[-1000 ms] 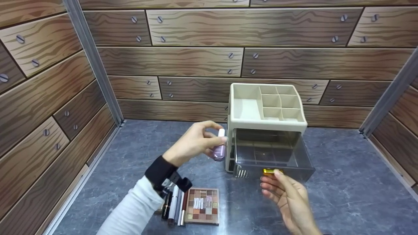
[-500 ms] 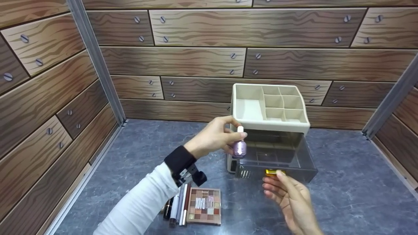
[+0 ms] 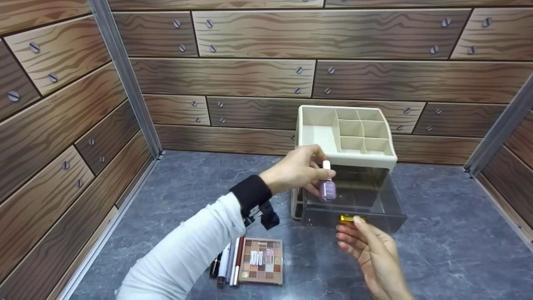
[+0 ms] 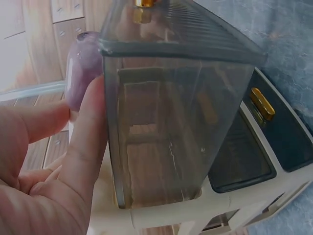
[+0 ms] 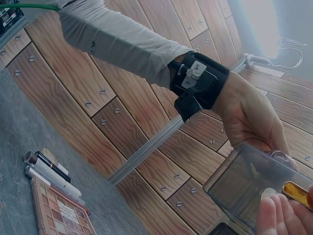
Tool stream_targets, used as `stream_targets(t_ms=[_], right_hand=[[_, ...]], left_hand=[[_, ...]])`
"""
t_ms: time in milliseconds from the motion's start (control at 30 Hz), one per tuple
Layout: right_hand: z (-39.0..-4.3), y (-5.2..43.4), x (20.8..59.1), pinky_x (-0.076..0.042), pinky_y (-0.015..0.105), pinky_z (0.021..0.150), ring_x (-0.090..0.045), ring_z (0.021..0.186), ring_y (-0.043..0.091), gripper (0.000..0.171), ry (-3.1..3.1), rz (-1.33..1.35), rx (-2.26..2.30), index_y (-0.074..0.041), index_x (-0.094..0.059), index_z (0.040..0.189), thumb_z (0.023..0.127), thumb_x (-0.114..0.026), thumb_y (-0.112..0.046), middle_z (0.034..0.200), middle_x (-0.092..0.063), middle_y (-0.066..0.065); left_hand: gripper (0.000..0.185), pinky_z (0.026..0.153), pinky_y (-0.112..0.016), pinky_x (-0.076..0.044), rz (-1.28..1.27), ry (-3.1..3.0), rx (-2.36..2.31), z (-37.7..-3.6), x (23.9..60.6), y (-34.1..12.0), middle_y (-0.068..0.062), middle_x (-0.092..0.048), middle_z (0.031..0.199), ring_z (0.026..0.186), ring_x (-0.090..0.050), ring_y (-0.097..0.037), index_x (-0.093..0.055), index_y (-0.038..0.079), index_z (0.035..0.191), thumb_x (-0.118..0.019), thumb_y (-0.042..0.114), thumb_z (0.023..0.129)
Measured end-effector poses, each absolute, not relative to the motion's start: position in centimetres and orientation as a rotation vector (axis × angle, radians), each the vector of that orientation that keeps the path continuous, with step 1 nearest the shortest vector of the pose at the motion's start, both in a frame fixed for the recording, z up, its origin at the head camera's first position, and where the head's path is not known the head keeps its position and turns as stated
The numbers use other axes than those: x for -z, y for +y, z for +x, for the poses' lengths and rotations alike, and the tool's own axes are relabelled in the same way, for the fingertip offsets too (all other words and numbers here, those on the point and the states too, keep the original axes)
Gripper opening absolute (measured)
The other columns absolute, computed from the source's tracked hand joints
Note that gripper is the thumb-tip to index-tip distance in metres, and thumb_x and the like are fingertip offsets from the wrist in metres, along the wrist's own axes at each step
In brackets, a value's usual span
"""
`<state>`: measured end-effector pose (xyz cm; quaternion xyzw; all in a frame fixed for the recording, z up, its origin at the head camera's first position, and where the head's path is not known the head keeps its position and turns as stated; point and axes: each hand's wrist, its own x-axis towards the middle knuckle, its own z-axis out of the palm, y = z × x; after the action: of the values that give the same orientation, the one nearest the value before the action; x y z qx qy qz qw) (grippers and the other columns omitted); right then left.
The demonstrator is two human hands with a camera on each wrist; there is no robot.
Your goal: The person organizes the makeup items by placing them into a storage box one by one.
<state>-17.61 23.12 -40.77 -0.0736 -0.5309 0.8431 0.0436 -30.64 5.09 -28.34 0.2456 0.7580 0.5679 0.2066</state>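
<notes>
Lilac glass is what we have in our left hand (image 3: 297, 168): the fingers and thumb pinch a small nail polish bottle (image 3: 327, 188) near its white cap, and it hangs upright just above the open smoky drawer (image 3: 354, 204) of the beige organizer (image 3: 345, 137). From the left wrist view, the bottle (image 4: 80, 68) sits just outside the drawer's left wall (image 4: 161, 122), with our fingers (image 4: 93, 142) against that wall, so we judge the bottle is not yet over the middle of the tray.

Our right hand (image 3: 368, 248) has its fingers loosely curled, fingertips at the gold handle (image 3: 349, 218) on the drawer front; whether they truly grip it or only touch it, we cannot tell. Keeping that hand there steadies the drawer, which looks light and could slide or tip when something lands in it.

To do this well, we would carry the bottle a little further to the right so it clears the rim, lower it until the base meets the drawer floor, and only then loosen the pinch. Glass dropped from height could topple or crack. We should set it upright against a divider if one is there; the dark plastic hides them partly.

On the table (image 3: 437, 250), near our left sleeve, lie an eyeshadow palette (image 3: 261, 266) and a row of pencils and tubes (image 3: 228, 268), well apart from the organizer.
</notes>
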Motion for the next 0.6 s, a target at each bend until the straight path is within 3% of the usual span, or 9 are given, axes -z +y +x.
stream_targets(t_ms=[333,433,600], right_hand=[[-17.7,23.3,40.8,-0.064,0.026,0.079,-0.077,0.085,0.015,0.028,-1.619,-0.177,-2.597,-0.008,-0.075,0.101,0.111,-0.052,-0.019,0.094,-0.079,0.007],[-17.7,23.3,40.9,-0.064,0.026,0.079,-0.077,0.085,0.015,0.028,-1.618,-0.178,-2.600,-0.008,-0.075,0.102,0.111,-0.052,-0.020,0.094,-0.079,0.007],[-17.6,23.2,40.7,-0.064,0.026,0.079,-0.077,0.085,0.015,0.027,-1.632,-0.222,-2.572,-0.008,-0.075,0.102,0.111,-0.053,-0.021,0.094,-0.079,0.007]], left_hand=[[0.019,0.064,-0.036,-0.066,0.673,2.129,-1.461,-30.8,28.3,6.8,-0.015,-0.071,0.081,0.062,-0.070,-0.020,-0.057,-0.004,0.109,-0.071,0.002,0.098],[0.014,0.067,-0.037,-0.066,0.635,2.165,-1.429,-30.6,28.6,7.4,-0.016,-0.072,0.079,0.061,-0.070,-0.019,-0.059,-0.004,0.098,-0.072,0.002,0.097],[0.019,0.065,-0.034,-0.066,0.615,2.242,-1.333,-30.4,28.4,8.4,-0.016,-0.070,0.077,0.066,-0.074,-0.027,-0.057,0.000,0.086,-0.073,0.000,0.096]])
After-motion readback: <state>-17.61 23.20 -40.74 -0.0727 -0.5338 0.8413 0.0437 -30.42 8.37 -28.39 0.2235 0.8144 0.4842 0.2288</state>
